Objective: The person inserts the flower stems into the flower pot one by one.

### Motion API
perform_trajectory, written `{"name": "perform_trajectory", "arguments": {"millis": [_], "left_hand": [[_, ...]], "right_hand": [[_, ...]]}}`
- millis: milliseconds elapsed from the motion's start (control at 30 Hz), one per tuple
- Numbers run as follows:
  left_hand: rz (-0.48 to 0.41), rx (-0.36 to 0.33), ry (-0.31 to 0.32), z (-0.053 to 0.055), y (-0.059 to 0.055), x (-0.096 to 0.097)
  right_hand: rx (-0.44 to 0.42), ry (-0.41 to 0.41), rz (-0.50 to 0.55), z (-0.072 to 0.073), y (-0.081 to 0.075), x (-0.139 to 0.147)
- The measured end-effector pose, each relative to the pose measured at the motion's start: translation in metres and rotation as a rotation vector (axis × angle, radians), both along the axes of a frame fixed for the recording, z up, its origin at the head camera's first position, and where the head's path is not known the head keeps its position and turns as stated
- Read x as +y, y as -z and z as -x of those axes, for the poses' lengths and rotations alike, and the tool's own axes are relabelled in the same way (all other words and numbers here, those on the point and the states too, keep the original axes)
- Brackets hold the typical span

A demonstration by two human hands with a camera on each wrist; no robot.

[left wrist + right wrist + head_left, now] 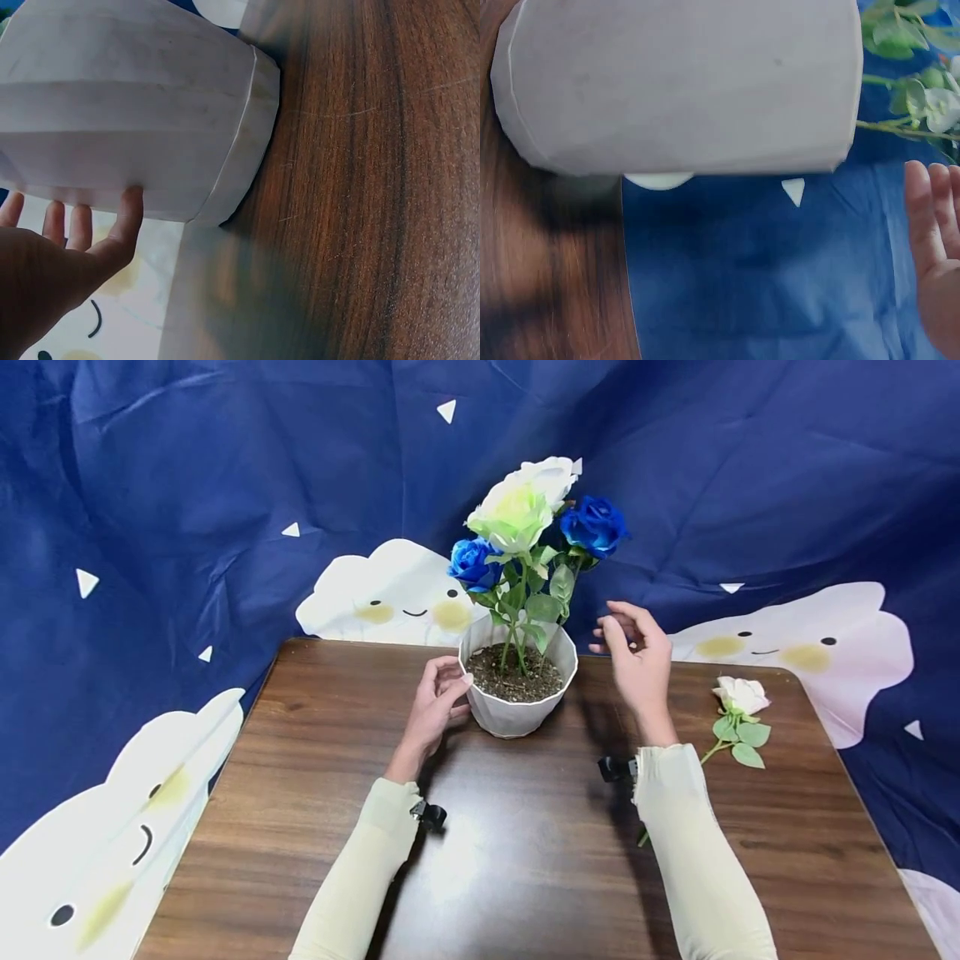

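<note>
A white faceted flowerpot holds dark soil and upright flowers: a blue rose on the right, another blue rose on the left, and pale white-green roses above. My left hand touches the pot's left side, thumb near the rim. In the left wrist view its loosely extended fingers rest against the pot wall. To the right of the pot my right hand is raised in the air, apart from pot and flowers, fingers loosely bent and holding nothing. Straighter fingers show in the right wrist view.
A single white rose with green leaves lies on the right of the brown wooden table, its stem partly hidden by the right forearm. Behind the table hangs a dark blue cloth with smiling clouds and white triangles.
</note>
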State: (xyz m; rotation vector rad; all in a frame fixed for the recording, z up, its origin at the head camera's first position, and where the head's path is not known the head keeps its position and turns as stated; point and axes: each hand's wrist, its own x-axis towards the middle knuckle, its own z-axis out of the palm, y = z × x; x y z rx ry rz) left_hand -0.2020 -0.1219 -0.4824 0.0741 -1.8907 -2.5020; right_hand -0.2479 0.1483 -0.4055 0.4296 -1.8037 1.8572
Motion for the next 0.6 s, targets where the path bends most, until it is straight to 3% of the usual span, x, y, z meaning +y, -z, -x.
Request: {"name": "perform_trajectory", "arguments": {"millis": [333,600], "left_hand": [[-0.011,0.001,-0.007,0.000,0.002,0.002],[-0.006,-0.001,-0.012,0.000,0.003,0.002]], "right_hand": [[-0.070,0.029,0.108,-0.017,0.011,0.048],[-0.184,0.123,0.272,-0.032,0.018,0.082]]}}
